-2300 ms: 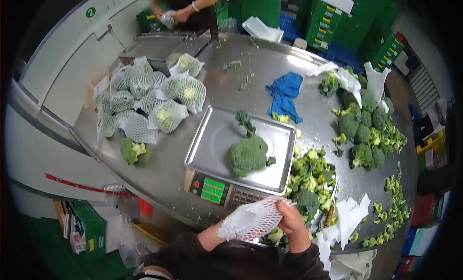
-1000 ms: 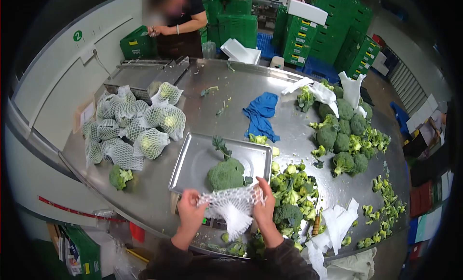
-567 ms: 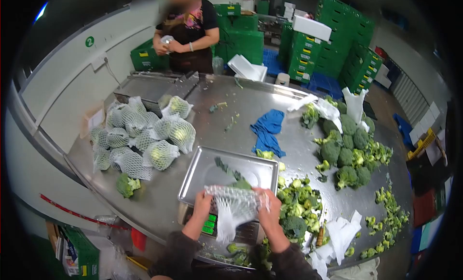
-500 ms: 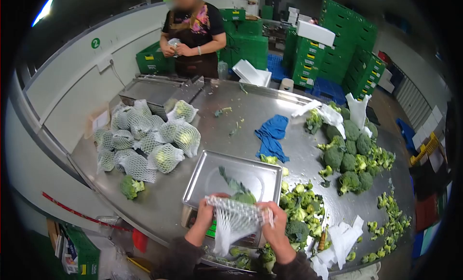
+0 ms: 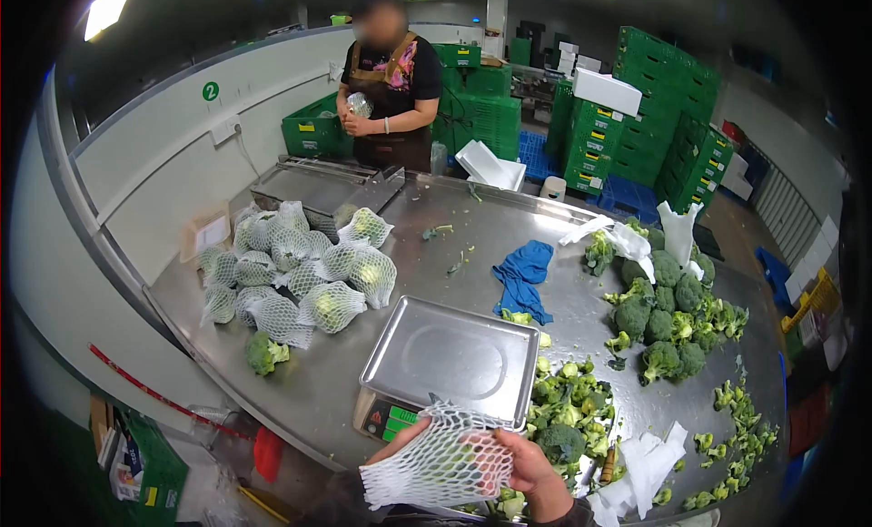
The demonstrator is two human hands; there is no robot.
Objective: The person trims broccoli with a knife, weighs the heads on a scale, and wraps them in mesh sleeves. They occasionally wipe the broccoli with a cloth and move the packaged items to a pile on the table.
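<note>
A white foam net sleeve (image 5: 436, 468) is held low in front of the scale, its mesh stretched wide. My left hand (image 5: 400, 443) grips its left side, with most of the fingers hidden behind the net. My right hand (image 5: 530, 465) pinches the right side, thumb on the rim; some fingers show through the mesh. A dark green leaf tip (image 5: 438, 400) shows at the sleeve's upper edge; how much broccoli is inside I cannot make out. Just beyond stands a scale with a bare steel tray (image 5: 427, 341) and a lit green display (image 5: 398, 424).
Netted broccoli heads (image 5: 331, 305) are piled at left, a bare one (image 5: 263, 353) beside them. Trimmed stems (image 5: 568, 391), a knife handle (image 5: 608, 465) and broccoli heads (image 5: 668, 300) lie right. A blue cloth (image 5: 522, 277) lies mid-table. A co-worker (image 5: 391, 91) stands across, holding a netted item.
The sleeve and both hands have come down toward me, away from the tray. The broccoli with its leaf, earlier seen over the tray, is now mostly hidden by the net. The view has tilted up.
</note>
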